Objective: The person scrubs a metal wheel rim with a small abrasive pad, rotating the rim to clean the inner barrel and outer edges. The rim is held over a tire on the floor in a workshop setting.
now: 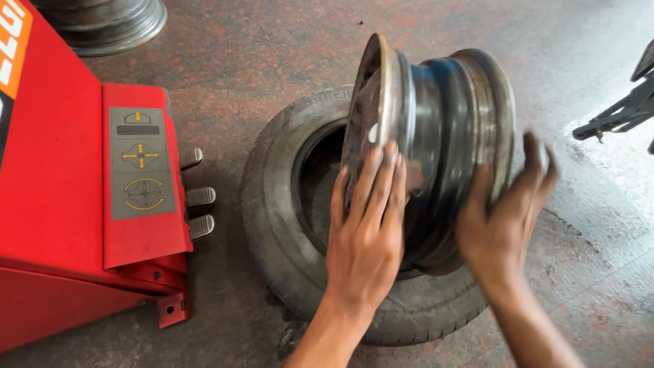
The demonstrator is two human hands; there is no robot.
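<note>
Head view: left hand (366, 235), fingers flat and extended toward 12 o'clock, and right hand (505, 218), fingers spread, are pressing open-palmed against the upright rim (436, 129), standing on the tyre (286, 225) at centre.

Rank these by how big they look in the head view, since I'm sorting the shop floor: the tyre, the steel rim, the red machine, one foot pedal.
1. red machine, though cut off by the frame and near the camera
2. tyre
3. steel rim, raised nearer the camera, so unsure against the tyre
4. foot pedal
</note>
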